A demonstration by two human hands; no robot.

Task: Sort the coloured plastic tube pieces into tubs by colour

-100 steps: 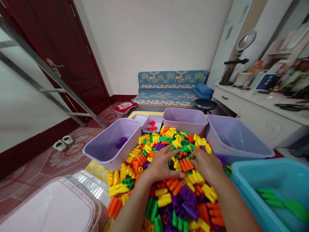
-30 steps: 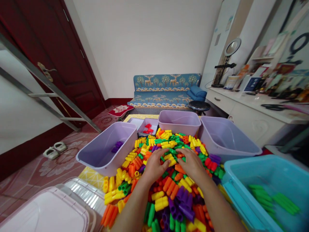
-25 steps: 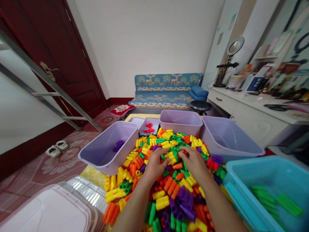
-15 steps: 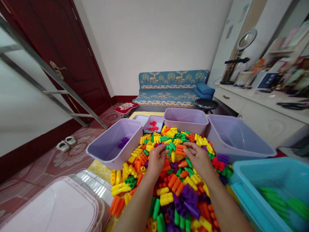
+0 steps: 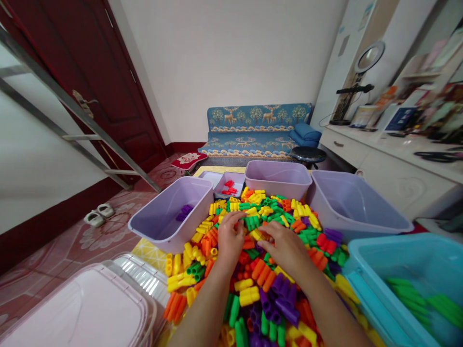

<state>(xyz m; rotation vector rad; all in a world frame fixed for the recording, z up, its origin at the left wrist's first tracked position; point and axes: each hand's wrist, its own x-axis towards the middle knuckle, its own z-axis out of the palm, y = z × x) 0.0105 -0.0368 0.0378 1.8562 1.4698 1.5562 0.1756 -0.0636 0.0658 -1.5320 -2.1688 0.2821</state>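
Note:
A heap of tube-shaped plastic building blocks (image 5: 249, 296) in yellow, green, orange, purple and red spreads in front of me. My left hand (image 5: 231, 236) is over the middle of the heap, thumb and fingers apart, beside a green block (image 5: 252, 222) near its fingertips. To its right, my right hand (image 5: 285, 243) has its thumb and forefinger around the end of a tilted yellow block (image 5: 256, 234). Both palms face down, which hides some blocks beneath them.
Lilac bins stand around the heap: left (image 5: 159, 233) with purple blocks, back (image 5: 278, 182), and right (image 5: 361, 224). A small tray (image 5: 237, 177) holds red blocks. Green blocks lie in the turquoise bin (image 5: 369, 250). Lids (image 5: 83, 308) lie at front left.
The orange block has left my right hand, which now reaches lower to a yellow block. My left hand has shifted slightly left, away from the green blocks it was touching.

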